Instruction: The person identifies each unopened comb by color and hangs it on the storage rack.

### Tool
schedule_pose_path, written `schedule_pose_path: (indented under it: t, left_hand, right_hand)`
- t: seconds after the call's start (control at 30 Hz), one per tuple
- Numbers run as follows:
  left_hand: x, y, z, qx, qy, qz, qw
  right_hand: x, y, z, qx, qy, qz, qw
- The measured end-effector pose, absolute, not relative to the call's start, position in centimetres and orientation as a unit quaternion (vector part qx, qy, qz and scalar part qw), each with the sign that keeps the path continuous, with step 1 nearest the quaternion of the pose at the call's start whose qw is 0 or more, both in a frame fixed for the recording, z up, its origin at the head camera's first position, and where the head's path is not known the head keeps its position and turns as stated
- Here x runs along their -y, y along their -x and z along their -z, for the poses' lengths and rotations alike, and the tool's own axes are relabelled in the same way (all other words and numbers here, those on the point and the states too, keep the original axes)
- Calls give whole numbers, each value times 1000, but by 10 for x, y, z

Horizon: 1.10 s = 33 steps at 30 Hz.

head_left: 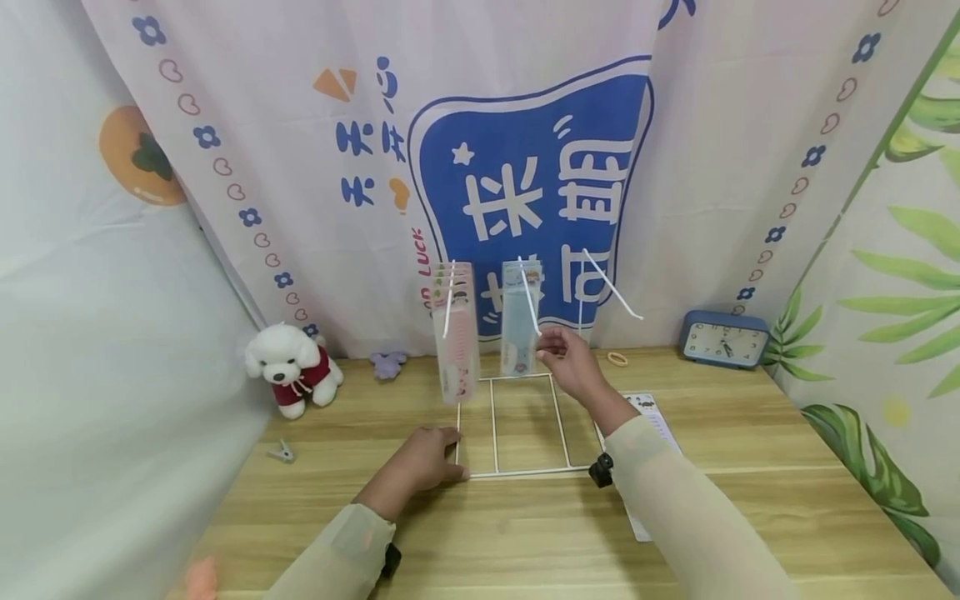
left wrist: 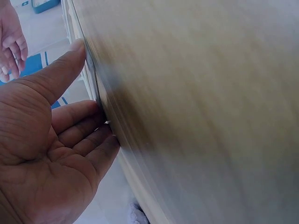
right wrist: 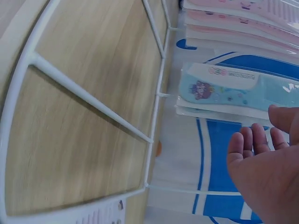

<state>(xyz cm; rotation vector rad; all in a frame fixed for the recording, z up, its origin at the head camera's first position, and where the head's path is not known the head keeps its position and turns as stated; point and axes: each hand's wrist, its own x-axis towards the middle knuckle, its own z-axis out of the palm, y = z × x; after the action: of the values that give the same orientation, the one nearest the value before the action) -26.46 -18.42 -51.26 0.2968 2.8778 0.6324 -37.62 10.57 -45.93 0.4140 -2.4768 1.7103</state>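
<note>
Sleeved forearms reached in from the near edge of the desk (head_left: pixel 750 492). The left hand (head_left: pixel 420 467) lay flat with straight fingers pressing the front left corner of a white wire display rack (head_left: pixel 525 425), holding its base down; the left wrist view showed the thumb along the wire and the fingers relaxed, gripping nothing. The right hand (head_left: pixel 572 364) hovered with its grip apart and empty, fingers loosely spread just beside the blue packaged combs (head_left: pixel 521 329) hanging on the middle hook. Pink packaged combs (head_left: pixel 455 333) hung on the left hook, and the right hook (head_left: pixel 611 286) stood bare.

Judging from this, the step in hand looked like steadying the rack while the blue packs were settled or reached for; the next move would call for a pinch on a pack's top without tipping the rack.

On the wooden desk sat a plush white dog (head_left: pixel 291 367), a clothes peg (head_left: pixel 281 452), a purple clip (head_left: pixel 387 363), a rubber band (head_left: pixel 617 359), a blue alarm clock (head_left: pixel 724 339) and a printed sheet (head_left: pixel 651 412). Patterned curtains (head_left: pixel 315 167) closed in the space.
</note>
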Motion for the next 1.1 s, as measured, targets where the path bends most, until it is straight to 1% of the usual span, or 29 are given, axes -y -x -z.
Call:
schedule_pose_path:
  t: [0.1, 0.23, 0.37, 0.5, 0.7, 0.83, 0.97, 1.1]
  left_hand:
    - [185, 264, 513, -968, -104, -213, 86]
    - [183, 264, 513, -967, -107, -213, 86]
    - [182, 264, 512, -967, -107, -213, 88]
    - [182, 264, 510, -968, -103, -211, 93]
    - [184, 265, 509, -969, -105, -202, 94]
    - [185, 264, 508, -969, -101, -207, 93]
    - [186, 263, 507, -969, -102, -205, 93]
    - [184, 263, 509, -969, -107, -204, 91]
  right_hand:
    - [-117, 366, 456, 826, -147, -540, 65]
    - [-141, 345, 454, 865, -146, -473, 81]
    - [-173, 322, 457, 911, -127, -384, 76]
    - [-207, 298, 463, 943, -97, -313, 52]
    - [-248, 272, 473, 964, -47, -261, 13]
    - [-262, 264, 485, 967, -24, -251, -18]
    - [-268, 258, 499, 969, -10, -239, -57]
    - [-271, 253, 505, 972, 6, -220, -81]
